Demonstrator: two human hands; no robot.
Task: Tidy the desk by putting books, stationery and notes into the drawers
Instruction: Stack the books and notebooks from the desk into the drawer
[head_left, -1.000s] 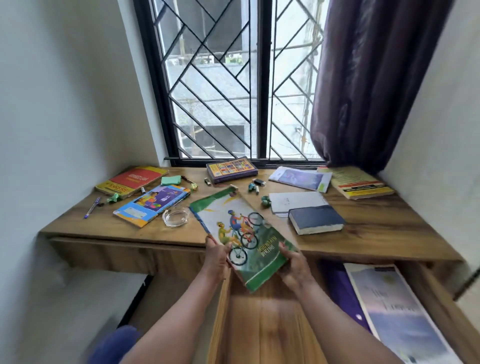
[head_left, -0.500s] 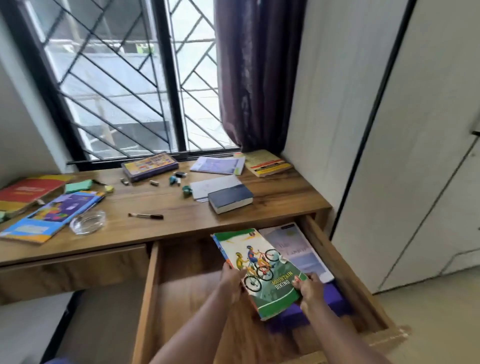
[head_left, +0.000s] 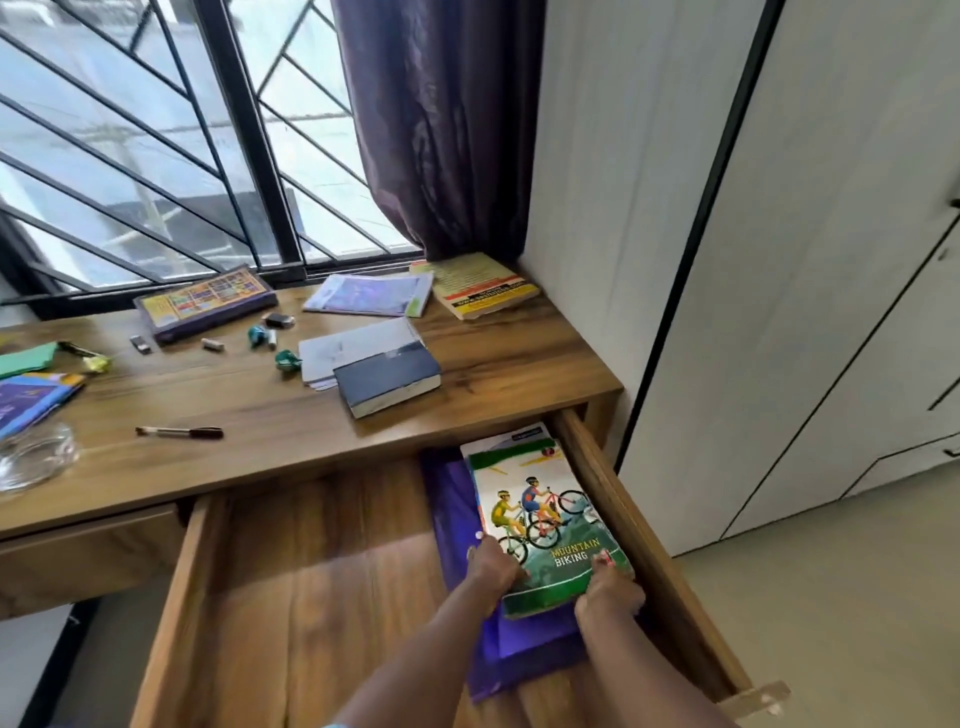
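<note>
Your left hand (head_left: 489, 567) and right hand (head_left: 609, 596) grip near corners of the green mountain-biking book (head_left: 540, 512), beside the right wall of the wooden drawer (head_left: 626, 519), open floor leftward.

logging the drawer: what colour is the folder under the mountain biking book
Purple folder, clearest in the head view.

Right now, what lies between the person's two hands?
The Mountain Biking book. In the head view, the left hand and right hand grip its near corners, over a purple folder in the open drawer.
</note>
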